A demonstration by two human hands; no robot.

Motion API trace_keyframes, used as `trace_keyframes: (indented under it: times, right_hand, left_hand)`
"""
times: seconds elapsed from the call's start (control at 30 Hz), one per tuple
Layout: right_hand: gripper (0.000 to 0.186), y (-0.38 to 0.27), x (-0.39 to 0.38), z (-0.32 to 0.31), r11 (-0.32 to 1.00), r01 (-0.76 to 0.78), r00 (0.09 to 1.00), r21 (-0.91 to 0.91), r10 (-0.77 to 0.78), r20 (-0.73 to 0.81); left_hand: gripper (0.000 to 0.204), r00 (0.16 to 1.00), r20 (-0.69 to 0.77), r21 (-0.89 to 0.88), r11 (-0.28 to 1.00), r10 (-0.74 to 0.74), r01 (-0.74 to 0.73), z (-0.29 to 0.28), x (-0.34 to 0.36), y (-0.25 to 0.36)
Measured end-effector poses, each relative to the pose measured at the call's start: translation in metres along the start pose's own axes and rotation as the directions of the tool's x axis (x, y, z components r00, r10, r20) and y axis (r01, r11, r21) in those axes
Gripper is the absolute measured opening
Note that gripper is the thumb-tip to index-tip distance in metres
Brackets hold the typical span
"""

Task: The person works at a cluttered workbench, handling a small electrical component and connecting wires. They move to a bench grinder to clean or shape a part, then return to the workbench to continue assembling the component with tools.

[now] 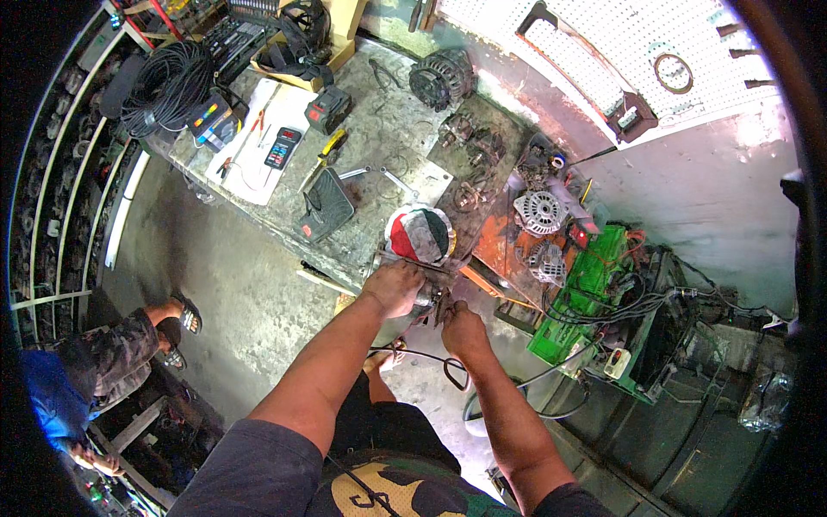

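At the workbench's front edge (340, 267), my left hand (394, 289) curls over a metal fixture (425, 293) that looks like a vise, though its detail is partly hidden. My right hand (463, 327) is closed just right of and below it, around something small that I cannot make out. Directly beyond my hands sits a round red, white and dark green cloth-like object (418, 233). Two wrenches (398, 182), a yellow-handled tool (332, 148) and a dark tray (323, 207) lie behind that. A black cable (457, 375) hangs in a loop below my hands.
Alternators (541, 213), a green machine (577, 302) with cables and an orange board (493, 250) are on the right. A cordless tool (327, 110) and cable coil (168, 86) sit farther back, below a pegboard (603, 52). A seated person (103, 362) is at lower left beside shelving.
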State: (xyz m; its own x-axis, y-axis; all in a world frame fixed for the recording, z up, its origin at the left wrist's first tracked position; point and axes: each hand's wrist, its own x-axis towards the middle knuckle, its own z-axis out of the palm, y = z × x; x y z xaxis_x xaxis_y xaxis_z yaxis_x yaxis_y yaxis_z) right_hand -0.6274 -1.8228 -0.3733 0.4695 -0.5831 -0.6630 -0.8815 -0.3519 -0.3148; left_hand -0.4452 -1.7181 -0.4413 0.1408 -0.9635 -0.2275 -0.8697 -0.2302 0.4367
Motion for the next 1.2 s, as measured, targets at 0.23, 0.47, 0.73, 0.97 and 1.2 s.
trace_keyframes:
  times: [0.23,0.47,0.73,0.97,1.2]
  right_hand:
    - [0.036,0.015,0.014,-0.008,0.994,0.077,0.987,0.075,-0.087,0.133]
    - [0.035,0.005,0.003,-0.002,0.999,0.013,0.997,-0.043,-0.010,0.074]
    - [0.041,0.008,0.010,-0.009,0.999,0.021,0.991,-0.050,-0.014,0.131]
    - [0.040,0.017,0.017,-0.014,0.994,0.106,0.983,-0.033,-0.100,0.156]
    - [0.037,0.006,0.007,-0.005,0.987,0.104,0.990,-0.124,-0.091,0.109]
  left_hand:
    - [0.031,1.000,-0.024,0.013,1.000,-0.001,0.001,0.001,-0.004,0.003]
    - [0.033,0.999,-0.030,0.027,0.999,0.018,-0.017,0.003,-0.004,0.002]
    - [0.032,0.999,-0.035,0.014,1.000,-0.002,0.003,-0.002,-0.004,0.003]
    - [0.031,0.998,-0.050,0.010,1.000,0.022,-0.021,0.007,-0.008,0.000]
    - [0.034,0.999,-0.033,-0.012,1.000,0.018,-0.018,0.015,-0.004,-0.002]
